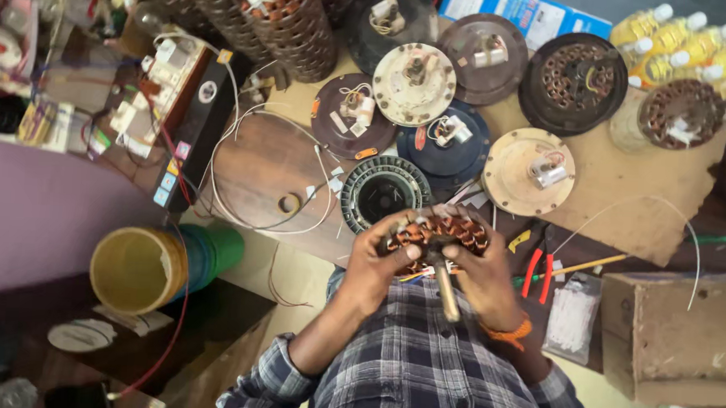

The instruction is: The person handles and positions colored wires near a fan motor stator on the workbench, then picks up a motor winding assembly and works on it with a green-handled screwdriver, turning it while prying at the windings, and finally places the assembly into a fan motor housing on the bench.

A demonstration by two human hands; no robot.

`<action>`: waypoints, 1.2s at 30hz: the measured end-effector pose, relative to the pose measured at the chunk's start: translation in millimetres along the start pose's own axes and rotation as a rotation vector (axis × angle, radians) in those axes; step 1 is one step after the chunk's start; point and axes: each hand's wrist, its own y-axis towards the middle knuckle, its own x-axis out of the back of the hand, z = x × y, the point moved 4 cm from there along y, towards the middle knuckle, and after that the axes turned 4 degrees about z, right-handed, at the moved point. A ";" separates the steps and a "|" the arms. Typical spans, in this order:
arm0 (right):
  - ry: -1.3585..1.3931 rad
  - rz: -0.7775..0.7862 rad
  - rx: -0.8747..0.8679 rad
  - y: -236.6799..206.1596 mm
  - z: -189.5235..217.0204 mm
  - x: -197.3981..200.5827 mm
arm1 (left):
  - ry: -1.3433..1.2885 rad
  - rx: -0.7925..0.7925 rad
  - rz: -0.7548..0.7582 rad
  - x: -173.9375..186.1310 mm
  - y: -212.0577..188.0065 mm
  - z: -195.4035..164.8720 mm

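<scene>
Both hands closed in a grip on one piece: a round copper-wound stator with a short metal shaft, held at chest height above the near edge of the surface. Left hand wraps the left rim, thumb across the face of the windings, forearm rising from a checked blue-grey sleeve. Right hand clasps the right rim, fingers curled over the top, thumb by the shaft; an orange thread band sits on that wrist. Shaft points back toward the person's body, tilted slightly downward.

Just beyond the stator, a black ring-shaped ribbed motor housing lies flat on the brown wooden surface. Right of the hands, red-handled pliers lie near a yellow-handled tool. A white wire loops across the surface to the left of the housing.

Farther out, several round fan motor covers lie side by side, among them a cream disc-shaped cover and a dark blue disc-shaped cover, partly overlapping. At the far right, a cluster of yellow plastic bottles with white caps.

Below left, off the surface, a yellow-and-green plastic bucket lies on its side.
</scene>
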 end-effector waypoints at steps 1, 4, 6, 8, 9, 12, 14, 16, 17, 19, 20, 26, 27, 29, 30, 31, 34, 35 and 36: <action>-0.059 -0.038 -0.018 -1.2 6.2 -0.1 | -0.122 0.069 0.053 0.7 6.4 2.8; -0.325 -0.130 -0.034 -11.7 24.9 0.5 | -0.182 0.138 0.187 -4.0 19.4 7.5; -0.633 -0.156 -0.008 -23.1 36.5 -2.4 | -0.081 0.137 0.254 -6.0 24.0 7.7; -0.716 -0.203 -0.026 -29.3 40.3 -5.9 | 0.070 0.136 0.302 -2.5 26.4 4.5; -0.758 -0.222 -0.033 -30.4 41.2 -7.4 | 0.099 0.141 0.296 -1.0 27.1 4.8; -0.625 -0.204 -0.001 -29.6 38.7 -13.1 | 0.152 0.130 0.274 3.6 26.7 5.3; -0.663 -0.223 -0.016 -28.1 35.9 -12.3 | 0.143 0.093 0.257 3.3 25.0 6.3; -0.646 -0.214 -0.019 -28.7 33.0 -11.9 | 0.075 0.136 0.246 3.4 23.0 7.7; -0.610 -0.198 -0.014 -30.3 32.0 -12.5 | 0.040 0.161 0.242 3.7 21.8 7.5; -0.593 -0.175 -0.003 -31.7 31.1 -14.4 | 0.011 0.238 0.249 5.8 20.6 6.0; -0.608 -0.166 0.001 -31.9 30.9 -15.8 | -0.004 0.279 0.252 7.4 19.5 5.6; -0.617 0.003 0.050 -18.5 26.0 -13.3 | -0.005 0.150 0.244 23.8 10.4 20.2; -0.622 0.054 0.054 -18.8 23.7 -5.8 | -0.063 0.184 0.175 30.8 7.0 29.8; -0.243 0.079 0.039 -21.1 13.0 15.6 | -0.184 0.248 0.068 51.6 1.8 43.0; -0.049 0.095 0.040 -25.4 6.6 29.1 | -0.252 0.272 0.016 63.5 -1.4 47.9; -0.198 -0.053 0.078 -30.0 1.8 50.3 | -0.264 0.233 -0.016 76.0 -4.2 48.7; -0.473 -0.411 0.071 -52.0 -19.1 110.4 | -0.295 0.089 -0.056 110.7 -17.5 43.3; -0.455 -0.472 0.010 -63.2 -27.5 128.0 | -0.315 0.095 -0.060 117.7 -23.9 44.7; -0.433 -0.532 -0.047 -73.3 -36.3 142.4 | -0.331 0.099 -0.062 123.7 -29.4 44.9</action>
